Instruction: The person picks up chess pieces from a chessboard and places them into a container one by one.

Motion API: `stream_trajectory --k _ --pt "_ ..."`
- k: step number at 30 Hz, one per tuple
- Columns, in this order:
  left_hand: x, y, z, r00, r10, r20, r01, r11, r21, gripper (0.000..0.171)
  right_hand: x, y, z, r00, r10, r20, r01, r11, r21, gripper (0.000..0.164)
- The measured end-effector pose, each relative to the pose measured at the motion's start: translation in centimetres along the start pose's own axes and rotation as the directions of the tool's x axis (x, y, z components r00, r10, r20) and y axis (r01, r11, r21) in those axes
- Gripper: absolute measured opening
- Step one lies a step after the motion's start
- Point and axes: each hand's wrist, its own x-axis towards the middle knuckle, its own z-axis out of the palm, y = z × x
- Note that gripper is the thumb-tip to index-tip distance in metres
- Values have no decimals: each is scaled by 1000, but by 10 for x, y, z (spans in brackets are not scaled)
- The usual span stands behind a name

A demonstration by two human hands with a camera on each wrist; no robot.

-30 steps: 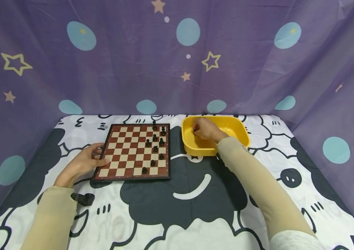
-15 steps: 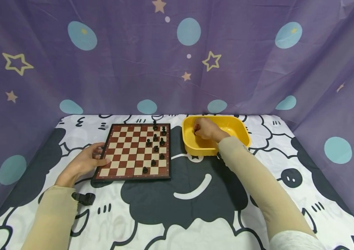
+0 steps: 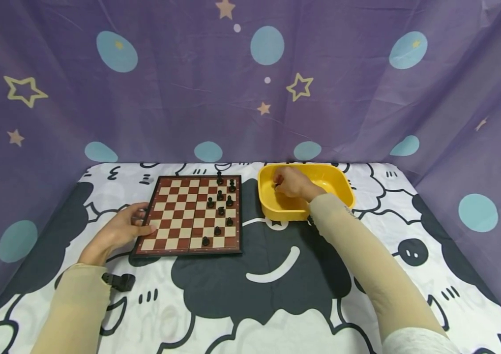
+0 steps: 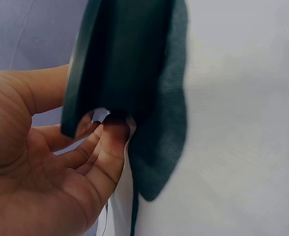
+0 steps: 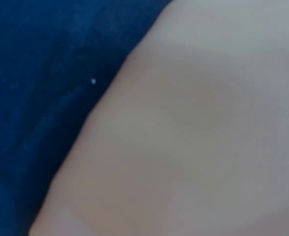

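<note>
Your left hand pinches the left edge of the checkered board; your right hand curls inside the glossy, rounded tub, its hold unclear.

A creased purple curtain hangs behind the desk and along both sides, printed with pale blue ovals, yellow outlined stars, small peach stars and white dots. A white cloth with black cartoon outlines and dark patches covers the desk under soft, fairly even light.
</note>
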Motion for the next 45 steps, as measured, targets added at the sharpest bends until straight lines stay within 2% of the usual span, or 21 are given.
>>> stream_trajectory --k 11,20,29,37,45 --pt "-2 -1 -1 1000 -4 4 4 1000 -13 89 -4 -1 -4 999 -34 -21 34 999 -1 24" --pt "-1 -2 -1 1000 -12 3 12 1000 -13 88 -13 -1 -12 999 -27 -34 30 997 69 27" --pt "-2 -1 -1 1000 -9 10 9 1000 -24 89 -27 -1 -22 993 -77 -89 87 988 126 32" --pt "-1 0 0 1000 4 6 -4 1000 -17 88 -40 -2 -28 987 -109 -118 127 979 160 31" --pt "-2 0 -1 1000 10 4 -10 1000 -8 87 -51 -11 -23 981 -129 -143 154 971 182 30"
